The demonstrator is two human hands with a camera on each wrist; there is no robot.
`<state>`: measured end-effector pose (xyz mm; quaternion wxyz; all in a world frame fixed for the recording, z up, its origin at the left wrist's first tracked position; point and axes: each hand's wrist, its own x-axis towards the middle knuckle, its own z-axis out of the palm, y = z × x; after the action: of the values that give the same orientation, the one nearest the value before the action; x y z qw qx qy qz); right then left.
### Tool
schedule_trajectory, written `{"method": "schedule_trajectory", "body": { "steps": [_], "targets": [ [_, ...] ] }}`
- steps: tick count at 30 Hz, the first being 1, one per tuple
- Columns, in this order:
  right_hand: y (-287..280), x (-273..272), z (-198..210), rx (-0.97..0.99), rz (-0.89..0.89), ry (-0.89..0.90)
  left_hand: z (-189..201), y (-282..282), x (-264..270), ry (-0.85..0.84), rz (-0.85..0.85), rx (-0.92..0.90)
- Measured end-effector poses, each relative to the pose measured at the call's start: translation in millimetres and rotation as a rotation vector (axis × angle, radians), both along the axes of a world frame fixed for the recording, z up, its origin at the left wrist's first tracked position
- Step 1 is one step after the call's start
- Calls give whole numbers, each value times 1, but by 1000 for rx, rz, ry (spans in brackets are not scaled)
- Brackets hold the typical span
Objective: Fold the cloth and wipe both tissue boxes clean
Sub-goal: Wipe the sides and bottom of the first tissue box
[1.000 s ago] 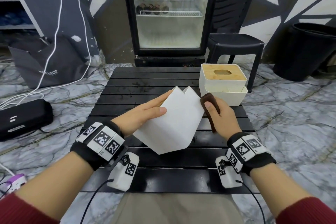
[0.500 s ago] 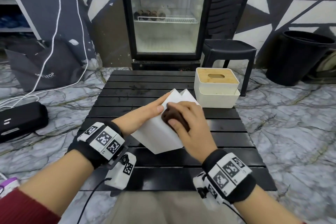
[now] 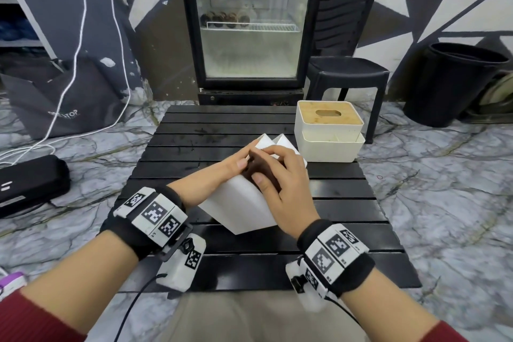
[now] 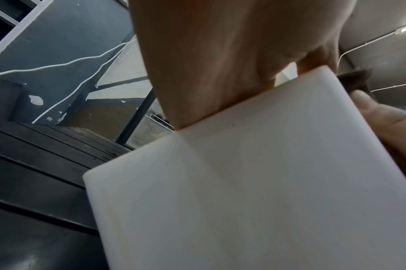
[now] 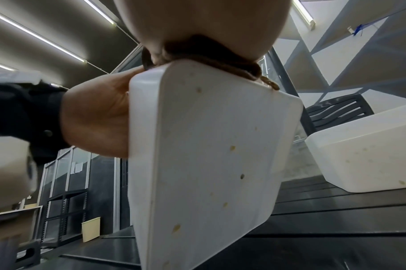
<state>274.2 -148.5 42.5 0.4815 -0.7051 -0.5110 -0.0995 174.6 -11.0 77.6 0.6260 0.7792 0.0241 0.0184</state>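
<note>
A white tissue box stands tilted on one corner on the black slatted table. My left hand grips its left side near the top. My right hand presses a folded brown cloth onto its upper face, fingers curled over the cloth. In the right wrist view the box shows small brown specks, with the cloth at its top edge. The left wrist view shows the box up close. A second white tissue box with a bamboo lid sits at the table's back right.
A black plastic stool stands just behind the table's right corner, and a glass-door fridge stands behind the table. A black bin is at the right. A black case, a dark bag and white cables lie on the marble floor at the left.
My right hand has carried the cloth from the box's right edge leftwards onto its upper face. My left hand has kept the box tilted in place.
</note>
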Motion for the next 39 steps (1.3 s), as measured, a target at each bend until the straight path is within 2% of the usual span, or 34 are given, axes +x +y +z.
{"method": "schedule_trajectory", "body": {
  "steps": [19, 26, 39],
  "targets": [
    [21, 43, 7, -41, -133, 120, -10, 14, 1, 5, -81, -82],
    [20, 58, 3, -58, -197, 194, -9, 13, 0, 1, -54, -83],
    [5, 72, -7, -160, -191, 282, -11, 14, -2, 8, -18, -98]
  ]
}}
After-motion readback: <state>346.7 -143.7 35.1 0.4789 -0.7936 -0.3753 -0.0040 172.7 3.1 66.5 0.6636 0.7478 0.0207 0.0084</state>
